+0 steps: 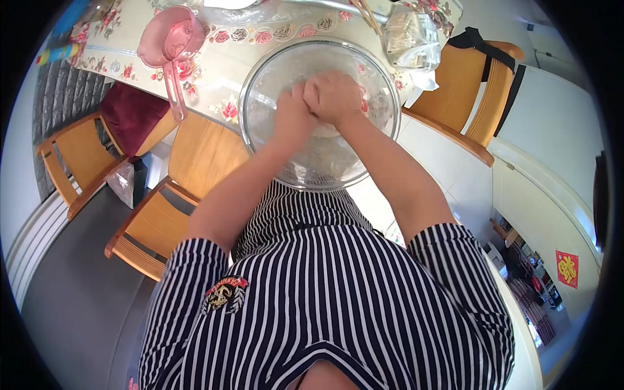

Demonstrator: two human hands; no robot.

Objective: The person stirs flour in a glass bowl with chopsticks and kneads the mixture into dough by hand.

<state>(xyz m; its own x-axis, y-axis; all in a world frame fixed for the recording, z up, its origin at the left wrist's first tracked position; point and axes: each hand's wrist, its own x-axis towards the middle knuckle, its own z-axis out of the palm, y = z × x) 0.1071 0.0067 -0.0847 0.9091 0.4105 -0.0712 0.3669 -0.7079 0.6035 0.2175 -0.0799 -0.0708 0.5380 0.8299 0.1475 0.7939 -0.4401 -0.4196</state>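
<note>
A large clear bowl [312, 170] stands at the front edge of the table, and both my hands are inside it. My left hand [296, 112] is on the left side of the bowl, its fingers curled and partly hidden. Against it presses my right hand [333, 96], with its fingers folded closed. A pale mass [325, 130], perhaps dough, shows just below the hands at the bottom of the bowl. What the fingers hold is hidden beneath them.
On the flowered tablecloth [224, 75], a pink long-handled dipper [174, 45] lies left of the bowl. A clear plastic bag [412, 40] and chopsticks [368, 14] are at the back right. Wooden chairs flank the table, one on the right [455, 88], others on the left [146, 221].
</note>
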